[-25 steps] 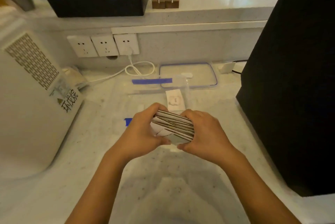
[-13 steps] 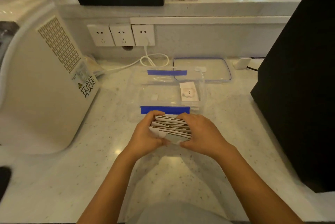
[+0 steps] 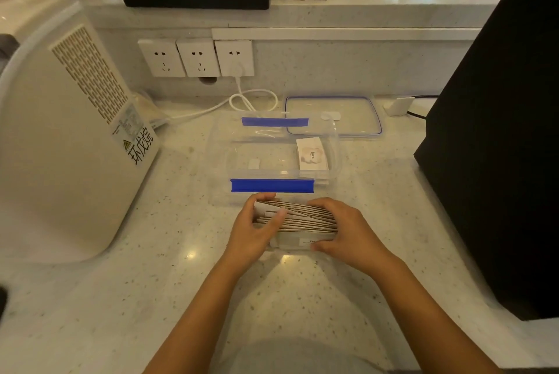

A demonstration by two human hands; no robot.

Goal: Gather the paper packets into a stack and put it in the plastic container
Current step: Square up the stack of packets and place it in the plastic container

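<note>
Pressed between left hand (image 3: 252, 230) and right hand (image 3: 344, 230), both clamped on its ends: stack of paper packets (image 3: 302, 218), edges up, low over the desk (image 3: 151, 298), just near of the open plastic container (image 3: 223, 162). Best squared and squeezed evenly, lifted over the near blue clip (image 3: 272, 185). Beyond, right: lid (image 3: 332, 115).

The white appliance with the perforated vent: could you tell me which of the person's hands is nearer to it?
Left. The left hand grips the packet stack's end facing the white appliance; the right hand holds the far end.
</note>
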